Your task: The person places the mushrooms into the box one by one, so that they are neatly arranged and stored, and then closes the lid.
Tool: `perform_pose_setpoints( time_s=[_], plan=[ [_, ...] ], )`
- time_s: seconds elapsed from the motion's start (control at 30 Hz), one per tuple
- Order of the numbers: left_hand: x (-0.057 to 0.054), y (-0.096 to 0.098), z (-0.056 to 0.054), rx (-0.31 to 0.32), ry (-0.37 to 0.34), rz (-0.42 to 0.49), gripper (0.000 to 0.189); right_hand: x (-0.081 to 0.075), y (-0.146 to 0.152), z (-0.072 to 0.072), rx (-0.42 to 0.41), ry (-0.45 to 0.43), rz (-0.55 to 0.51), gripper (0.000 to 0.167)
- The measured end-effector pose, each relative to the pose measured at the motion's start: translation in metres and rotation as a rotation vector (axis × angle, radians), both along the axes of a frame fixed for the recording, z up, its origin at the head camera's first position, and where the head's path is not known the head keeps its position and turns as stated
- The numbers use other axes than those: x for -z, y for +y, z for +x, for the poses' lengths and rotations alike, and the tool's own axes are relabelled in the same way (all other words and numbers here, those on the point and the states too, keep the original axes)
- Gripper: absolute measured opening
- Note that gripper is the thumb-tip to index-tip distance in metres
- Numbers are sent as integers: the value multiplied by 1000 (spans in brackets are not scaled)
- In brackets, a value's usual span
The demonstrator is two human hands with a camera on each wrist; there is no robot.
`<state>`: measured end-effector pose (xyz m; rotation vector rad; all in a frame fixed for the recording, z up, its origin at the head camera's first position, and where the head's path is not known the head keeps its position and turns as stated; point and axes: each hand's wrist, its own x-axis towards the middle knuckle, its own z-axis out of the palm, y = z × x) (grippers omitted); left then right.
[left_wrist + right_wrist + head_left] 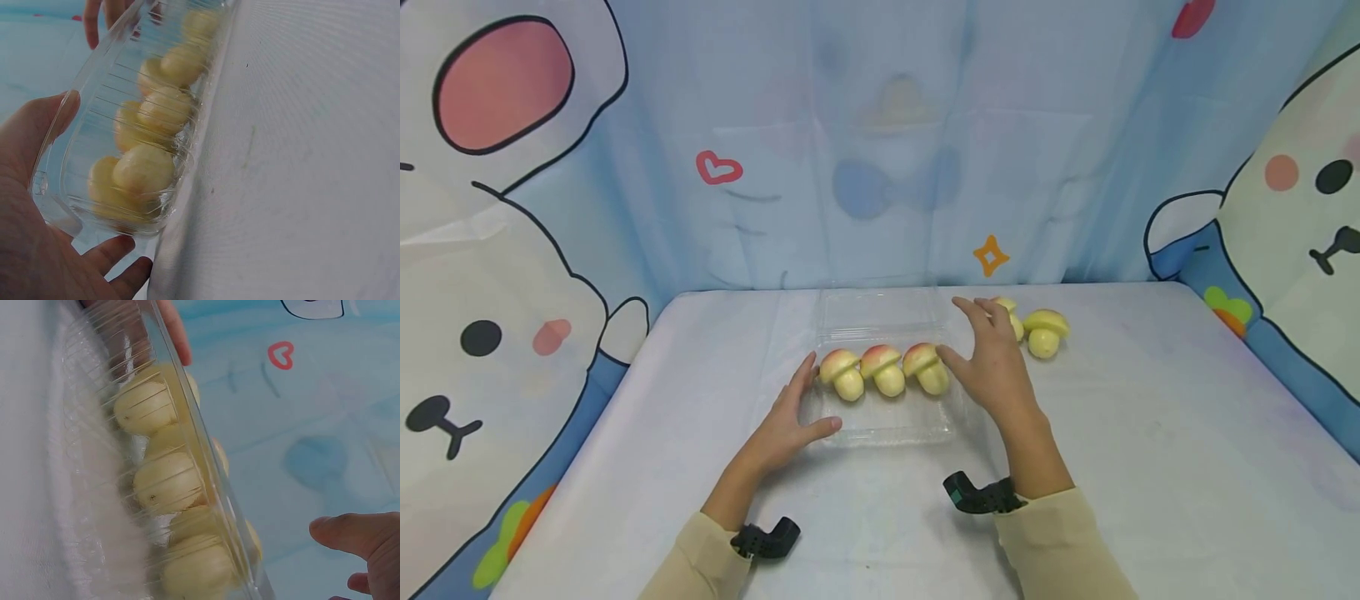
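A clear plastic box (880,421), its lid (880,310) folded back, lies in the middle of the table. Inside it, three pale-yellow mushroom-shaped pieces (882,372) with pink-tinged caps sit in a row. My left hand (782,429) is at the box's left end, fingers spread along that side and thumb over the front; the left wrist view shows the same hand (37,200) around the box's corner. Beside the right-hand piece is my right hand (996,362), holding nothing. Its thumb (356,532) appears apart from the box in the right wrist view.
Two more mushroom-shaped pieces lie on the table to the right: one (1044,333) in full view, the other (1015,321) partly behind my right hand. A white cloth covers the table (1150,433). Behind it hangs a blue printed curtain (760,225).
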<state>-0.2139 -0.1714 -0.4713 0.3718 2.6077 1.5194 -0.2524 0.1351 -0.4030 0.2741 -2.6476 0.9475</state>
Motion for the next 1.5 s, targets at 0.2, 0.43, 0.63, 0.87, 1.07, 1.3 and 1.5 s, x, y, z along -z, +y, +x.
perform_pose_setpoints(
  time_s=[0.2,0.43,0.63,0.87,1.07,1.3,1.5],
  plan=[
    [-1,1,-1,7,0,14,102,-3,6,0,24,17,-30,68],
    [-1,0,0,5,8,5,104,-10,21,1,126,9,-129,66],
    [0,-1,0,9,10,11,105,-11,34,0,266,2,-211,66],
    [1,-1,-1,9,8,15,104,-10,47,-1,419,-18,-255,68],
    [0,-1,-1,5,6,9,103,-5,58,-5,485,-38,-304,71],
    [0,-2,0,3,8,3,104,5,68,-10,507,-101,-344,74],
    [0,-1,0,10,6,15,104,19,75,-15,513,-146,-354,75]
  ],
)
